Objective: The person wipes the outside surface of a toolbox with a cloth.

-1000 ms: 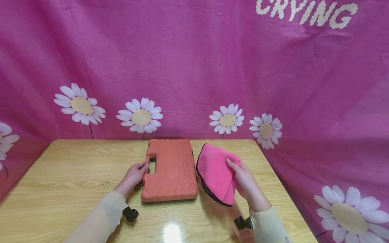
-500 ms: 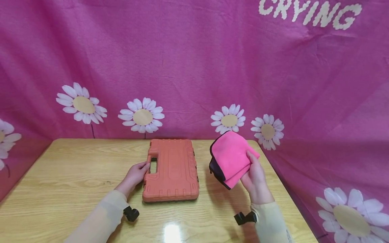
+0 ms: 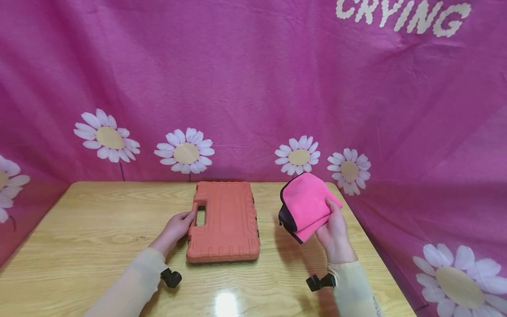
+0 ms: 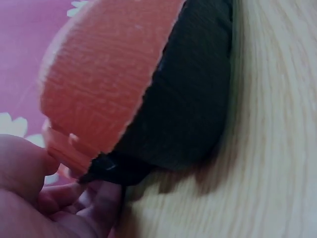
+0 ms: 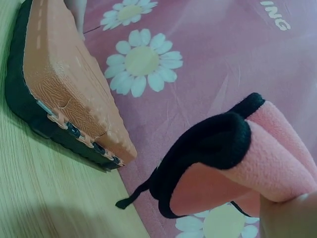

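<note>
An orange plastic carrying case [image 3: 227, 220] with a dark lower half lies flat near the back of the table. My left hand [image 3: 175, 229] grips its handle at the left side, thumb on top and fingers curled underneath, as the left wrist view shows. To the right of the case, my right hand [image 3: 336, 235] holds a folded pink cloth [image 3: 306, 199] with black edging above the table, thumb on top. In the right wrist view a short black loop [image 5: 133, 196] hangs from the cloth. The latches [image 5: 96, 147] along the case's right side look fastened.
The wooden table [image 3: 115, 220] ends at a pink curtain [image 3: 237, 79] printed with daisies, behind and to the right. Each wrist carries a small black camera mount [image 3: 171, 278]. Bare wood shows between the case and the cloth.
My right hand has lifted the cloth up and to the right, away from the case, folding it smaller in view. The left hand and the case have stayed in place.
</note>
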A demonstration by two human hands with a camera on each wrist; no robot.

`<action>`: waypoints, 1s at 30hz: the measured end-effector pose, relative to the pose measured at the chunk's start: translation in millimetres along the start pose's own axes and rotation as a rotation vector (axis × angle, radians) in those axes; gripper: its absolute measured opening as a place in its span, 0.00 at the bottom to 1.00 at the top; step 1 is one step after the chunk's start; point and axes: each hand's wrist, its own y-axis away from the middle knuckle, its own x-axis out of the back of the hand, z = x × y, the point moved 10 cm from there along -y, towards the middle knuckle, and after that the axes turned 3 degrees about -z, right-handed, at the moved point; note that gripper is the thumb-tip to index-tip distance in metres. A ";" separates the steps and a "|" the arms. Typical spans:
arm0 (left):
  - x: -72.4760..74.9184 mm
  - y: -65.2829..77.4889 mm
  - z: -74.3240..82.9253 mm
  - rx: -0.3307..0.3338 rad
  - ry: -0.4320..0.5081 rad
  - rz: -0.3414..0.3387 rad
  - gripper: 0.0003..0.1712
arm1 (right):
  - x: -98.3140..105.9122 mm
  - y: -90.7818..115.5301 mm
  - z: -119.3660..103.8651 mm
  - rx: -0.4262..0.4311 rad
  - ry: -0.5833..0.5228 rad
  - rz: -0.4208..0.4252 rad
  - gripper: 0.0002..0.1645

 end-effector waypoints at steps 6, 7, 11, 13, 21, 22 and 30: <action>4.2 19.8 20.7 -0.069 -0.175 0.018 0.35 | 2.9 -2.2 0.0 -0.003 -0.023 0.025 0.14; 4.3 24.0 24.0 -0.082 -0.193 0.017 0.36 | 3.1 -2.1 0.1 -0.003 -0.024 0.024 0.14; 4.5 40.4 32.4 -0.125 -0.262 0.025 0.39 | 3.7 -1.7 1.8 -0.014 -0.018 0.036 0.13; 3.8 49.0 34.4 -0.129 -0.275 0.034 0.40 | 3.8 -1.2 2.4 -0.016 -0.008 0.040 0.14; -8.3 76.2 41.2 -0.117 -0.256 0.055 0.42 | 3.3 -0.9 -4.3 0.007 -0.015 0.026 0.13; -10.5 78.1 40.9 -0.114 -0.252 0.053 0.43 | 3.1 -0.7 -5.3 0.012 -0.015 0.022 0.13; -22.1 83.6 28.4 -0.087 -0.252 0.056 0.50 | 3.9 -0.2 -3.3 -0.008 -0.002 0.045 0.14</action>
